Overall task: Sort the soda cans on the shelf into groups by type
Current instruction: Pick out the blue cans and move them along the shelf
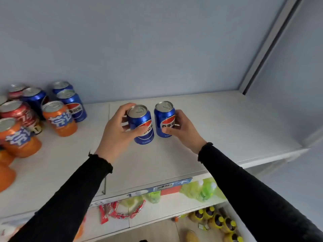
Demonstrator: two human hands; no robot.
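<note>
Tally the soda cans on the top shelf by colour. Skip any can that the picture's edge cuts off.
Blue cans: 5, including one gripped by the left hand and one by the right hand
Red cans: 2
Orange cans: 2
Total: 9
Not counted: orange shapes and a can top at the left edge.
</note>
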